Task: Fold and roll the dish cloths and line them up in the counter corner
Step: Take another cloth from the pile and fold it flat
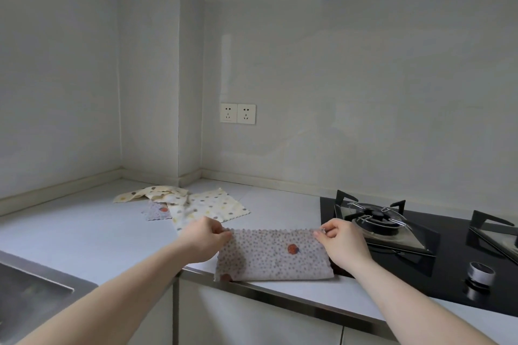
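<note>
Counter (pixel 98 232) holds grey dotted cloth (pixel 273 255) lying lengthwise left-right, left hand (pixel 203 238) and right hand (pixel 343 244) pinching its far corners.

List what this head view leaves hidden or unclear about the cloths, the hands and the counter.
- Grey dotted cloth: its layer count; only the top face shows.
- Left hand and right hand: fingertips curl under at the far corners.
- Cloth pile: overlaps hide the count.
- Sink: cut off by the left edge.
- Second burner: cut off at right.
</note>
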